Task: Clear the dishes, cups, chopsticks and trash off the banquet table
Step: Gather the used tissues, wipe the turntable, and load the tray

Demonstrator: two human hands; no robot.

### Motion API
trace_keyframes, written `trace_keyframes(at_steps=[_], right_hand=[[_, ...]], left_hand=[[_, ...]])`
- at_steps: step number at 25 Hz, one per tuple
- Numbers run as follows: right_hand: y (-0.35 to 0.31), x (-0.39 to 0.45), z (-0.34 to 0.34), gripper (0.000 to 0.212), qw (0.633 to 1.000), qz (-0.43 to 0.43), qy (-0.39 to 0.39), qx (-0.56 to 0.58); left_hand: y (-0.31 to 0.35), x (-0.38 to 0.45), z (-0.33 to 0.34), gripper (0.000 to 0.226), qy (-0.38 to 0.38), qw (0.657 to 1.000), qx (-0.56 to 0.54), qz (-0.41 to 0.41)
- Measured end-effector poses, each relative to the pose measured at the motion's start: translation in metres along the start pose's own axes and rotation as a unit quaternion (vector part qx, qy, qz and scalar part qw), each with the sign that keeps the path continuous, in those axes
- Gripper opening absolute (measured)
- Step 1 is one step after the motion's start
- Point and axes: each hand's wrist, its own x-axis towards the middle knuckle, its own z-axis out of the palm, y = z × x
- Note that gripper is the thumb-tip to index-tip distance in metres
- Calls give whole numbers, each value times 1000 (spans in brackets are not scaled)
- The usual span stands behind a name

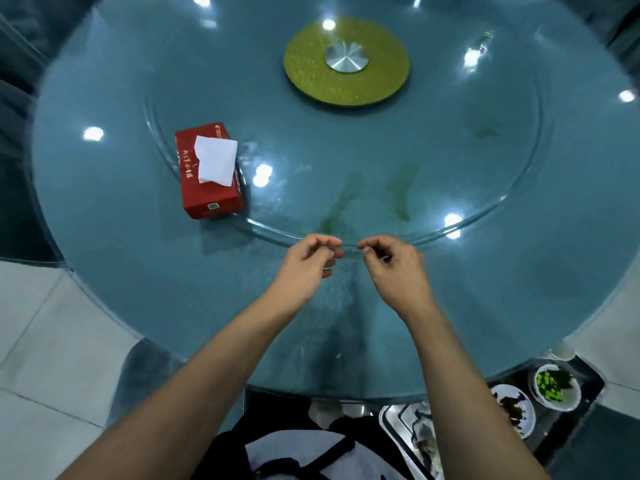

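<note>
Blue-green glass covers the round tabletop (138, 271), and a raised glass turntable (512, 188) sits on it, its rim curving across the near side. Both hands reach over that rim from the near edge: the left hand (306, 259) and the right hand (393, 263) are close together, a small gap apart, each with fingers curled and thumb pressed toward the forefinger in a pinch. Whether anything is caught between those fingertips cannot be told; nothing shows clearly there. Greenish smears (398, 192) streak the glass just beyond the hands. To the left, a red tissue box (207, 188) lies across the turntable's rim, with a white tissue (216, 162) sticking up out of its top. Far across, at the turntable's centre, is a glittery yellow-green disc (346, 81) with a silver metal hub (346, 57) in its middle. Below the tabletop's near right edge, well apart from the hands, a dark cart (585, 382) carries a small white bowl of green food (554, 386), a white plate with dark scraps (514, 408) beside it, and a metal tray (398, 431) with leftovers. Pale floor tiles (41, 341) show at the lower left.
</note>
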Motion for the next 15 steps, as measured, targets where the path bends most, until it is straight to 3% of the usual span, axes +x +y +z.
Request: trace_keyframes(at_steps=[7,15], right_hand=[[-55,37,54,13,998,-38,-32,-42],[-98,82,100,13,990,-63,-100,-73]], left_hand=[[14,28,-74,25,26,998,16,54],[13,55,-143,13,150,971,134,127]])
